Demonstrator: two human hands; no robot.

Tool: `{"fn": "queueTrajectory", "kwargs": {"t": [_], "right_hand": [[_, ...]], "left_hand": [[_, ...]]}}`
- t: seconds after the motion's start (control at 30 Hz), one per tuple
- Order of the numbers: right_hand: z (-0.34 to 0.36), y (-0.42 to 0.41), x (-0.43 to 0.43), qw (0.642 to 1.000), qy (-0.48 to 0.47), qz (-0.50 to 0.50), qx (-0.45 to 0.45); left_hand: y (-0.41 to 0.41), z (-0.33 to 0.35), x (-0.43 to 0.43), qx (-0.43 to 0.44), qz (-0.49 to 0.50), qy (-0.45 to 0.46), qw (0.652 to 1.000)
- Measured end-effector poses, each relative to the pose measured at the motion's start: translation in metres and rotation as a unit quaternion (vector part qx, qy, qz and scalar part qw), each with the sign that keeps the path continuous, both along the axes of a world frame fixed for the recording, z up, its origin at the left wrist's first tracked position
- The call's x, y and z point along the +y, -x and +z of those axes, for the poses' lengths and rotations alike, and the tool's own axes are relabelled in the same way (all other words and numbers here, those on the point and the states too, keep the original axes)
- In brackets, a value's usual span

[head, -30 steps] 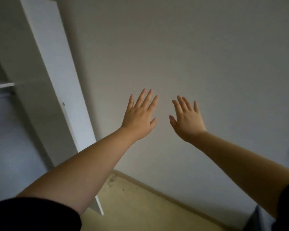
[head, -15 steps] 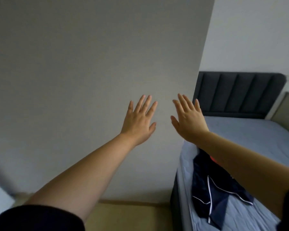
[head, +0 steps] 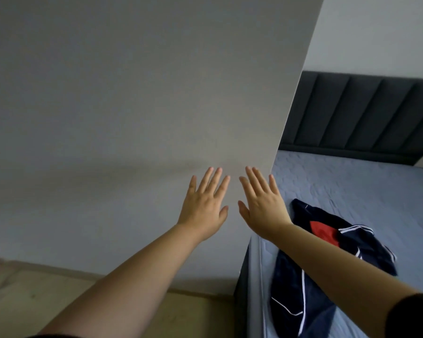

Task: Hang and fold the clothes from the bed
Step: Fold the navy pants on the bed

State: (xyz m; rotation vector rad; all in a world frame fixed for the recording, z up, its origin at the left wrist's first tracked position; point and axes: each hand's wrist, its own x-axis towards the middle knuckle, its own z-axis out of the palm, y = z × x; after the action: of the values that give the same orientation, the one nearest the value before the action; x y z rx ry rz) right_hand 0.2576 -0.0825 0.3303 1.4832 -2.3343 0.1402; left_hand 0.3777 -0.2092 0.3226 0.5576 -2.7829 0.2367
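Head view: left hand (head: 204, 206) and right hand (head: 263, 206) both stretched out ahead, fingers straight and spread, backs to the camera, holding nothing. Thumbs close, not touching. Grey wall (head: 132, 106) behind them, contact with it can't be told. Bed (head: 352, 191) to the right, blue-grey sheet, dark padded headboard (head: 366, 113) at the far end. Clothes (head: 310, 272) in a heap on the near left part of the mattress: navy fabric with white piping, red patch showing. Right forearm crosses over the heap. Tan floor (head: 22, 298) lower left.
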Motion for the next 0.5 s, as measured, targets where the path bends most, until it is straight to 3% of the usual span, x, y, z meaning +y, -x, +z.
{"fn": "queueTrajectory", "kwargs": {"t": [0.17, 0.5], "right_hand": [[-0.116, 0.025, -0.005, 0.999, 0.033, -0.007, -0.001], [-0.288, 0.056, 0.027, 0.996, 0.09, 0.027, -0.007]], "left_hand": [[0.022, -0.127, 0.0, 0.003, 0.012, -0.033, 0.999], [0.061, -0.299, 0.025, -0.004, 0.015, -0.048, 0.999]]}}
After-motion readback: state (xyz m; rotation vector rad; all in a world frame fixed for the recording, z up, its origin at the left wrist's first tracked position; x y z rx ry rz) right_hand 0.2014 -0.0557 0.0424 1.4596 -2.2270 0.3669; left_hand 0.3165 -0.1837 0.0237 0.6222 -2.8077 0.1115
